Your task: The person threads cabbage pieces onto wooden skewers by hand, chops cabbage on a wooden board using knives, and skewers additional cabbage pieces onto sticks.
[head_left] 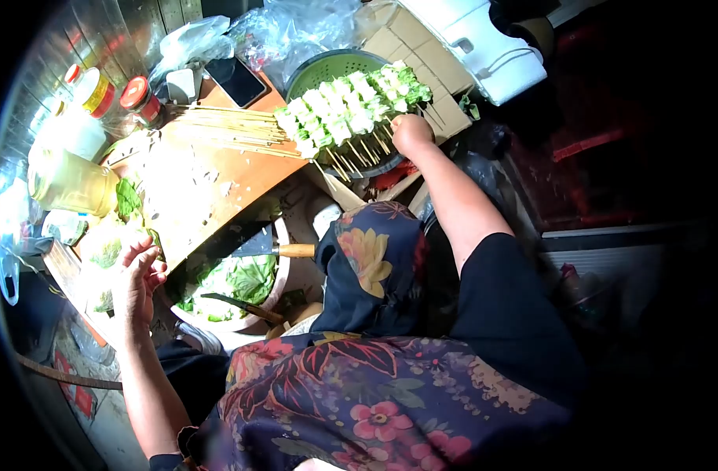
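Note:
My right hand (412,135) is closed at the right end of a row of cabbage skewers (339,110), on the bare lower stick of one of them as far as I can see. The row of pale green leaf pieces lies across a green colander (312,74), with the wooden sticks pointing toward me. My left hand (139,279) is raised at the left, palm up with fingers loosely curled and apart, nothing visible in it. Beside it lie bright, overexposed cabbage leaves (107,247). A bundle of bare bamboo skewers (233,129) rests on the orange board.
A bowl (282,275) of cut leaves (237,282) sits below the orange board (202,212), with a wood-handled knife (296,250) across it. A phone (237,82), a red-lidded jar (140,100) and a yellowish tub (72,182) stand behind. A white foam box (484,47) is upper right.

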`<state>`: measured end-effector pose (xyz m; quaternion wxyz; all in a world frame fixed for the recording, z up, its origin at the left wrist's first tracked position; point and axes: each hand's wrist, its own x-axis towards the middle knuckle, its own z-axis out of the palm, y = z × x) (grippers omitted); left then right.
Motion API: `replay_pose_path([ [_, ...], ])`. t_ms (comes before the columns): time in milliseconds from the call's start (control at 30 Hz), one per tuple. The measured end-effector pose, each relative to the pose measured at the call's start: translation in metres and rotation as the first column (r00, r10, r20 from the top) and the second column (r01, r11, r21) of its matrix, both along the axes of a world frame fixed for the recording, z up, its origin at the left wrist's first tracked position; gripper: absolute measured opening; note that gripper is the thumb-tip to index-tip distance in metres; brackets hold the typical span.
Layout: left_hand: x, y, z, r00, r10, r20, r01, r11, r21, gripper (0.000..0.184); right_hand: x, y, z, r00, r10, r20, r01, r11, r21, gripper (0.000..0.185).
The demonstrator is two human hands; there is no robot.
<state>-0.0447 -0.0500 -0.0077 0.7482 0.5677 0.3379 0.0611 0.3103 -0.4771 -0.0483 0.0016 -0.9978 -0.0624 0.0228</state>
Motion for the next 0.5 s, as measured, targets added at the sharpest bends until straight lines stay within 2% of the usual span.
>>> replay_pose_path([
  [100, 0.002, 0.010, -0.019, 1.000, -0.017, 0.004, 0.017, 1.000, -0.022, 0.030, 0.005, -0.002, -0.001, 0.999, 0.053, 0.002, -0.053, 0.997, -0.054, 0.017],
  [167, 0.005, 0.002, -0.018, 0.999, 0.027, -0.023, -0.028, 1.000, -0.014, 0.028, 0.013, 0.001, -0.004, 0.995, 0.095, -0.034, -0.099, 0.983, -0.156, 0.017],
  [200, 0.004, 0.011, -0.027, 0.998, -0.055, 0.006, 0.056, 0.998, -0.030, 0.029, 0.012, 0.003, -0.004, 0.994, 0.107, -0.010, -0.107, 0.988, -0.109, 0.018],
  [233, 0.007, 0.002, -0.018, 0.998, -0.033, -0.048, 0.032, 0.999, -0.011, 0.031, 0.009, 0.006, 0.001, 0.987, 0.161, -0.022, -0.162, 0.975, -0.152, 0.017],
  [300, 0.010, -0.001, -0.010, 0.990, -0.072, -0.117, 0.076, 0.997, 0.031, 0.025, 0.008, 0.011, 0.002, 0.992, 0.127, -0.014, -0.128, 0.982, -0.140, 0.017],
  [500, 0.007, 0.010, -0.016, 0.985, -0.088, -0.149, 0.103, 0.990, 0.100, 0.019, 0.001, 0.006, 0.008, 0.996, 0.084, -0.003, -0.084, 0.994, -0.064, 0.027],
])
